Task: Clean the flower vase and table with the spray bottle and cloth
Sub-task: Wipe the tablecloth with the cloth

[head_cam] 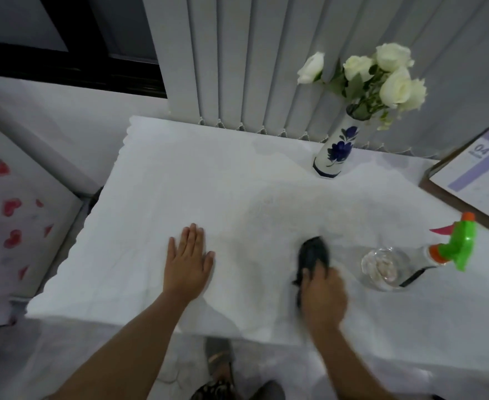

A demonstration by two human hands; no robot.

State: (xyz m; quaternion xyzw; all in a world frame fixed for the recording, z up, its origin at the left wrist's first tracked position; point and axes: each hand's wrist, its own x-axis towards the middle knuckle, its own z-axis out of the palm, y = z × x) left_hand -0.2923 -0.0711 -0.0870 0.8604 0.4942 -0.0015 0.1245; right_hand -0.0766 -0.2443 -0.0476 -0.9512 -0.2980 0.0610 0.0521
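Observation:
A white table (179, 180) fills the middle of the view. My right hand (324, 295) presses a dark cloth (314, 255) onto the tabletop near the front edge; the cloth is blurred. My left hand (188, 261) lies flat on the table, fingers spread, holding nothing. At the back of the table stands a white vase (337, 148) with blue flower painting, holding white roses (381, 76). To the right of the cloth stands a clear spray bottle (384, 267) with a green and orange trigger head (456, 243).
A desk calendar (474, 174) on a brown board lies at the table's right edge. Vertical blinds (266, 59) hang behind the table. A bed with heart-print sheet (6, 215) is at the left. My feet in patterned footwear (217, 376) show below the table's front edge.

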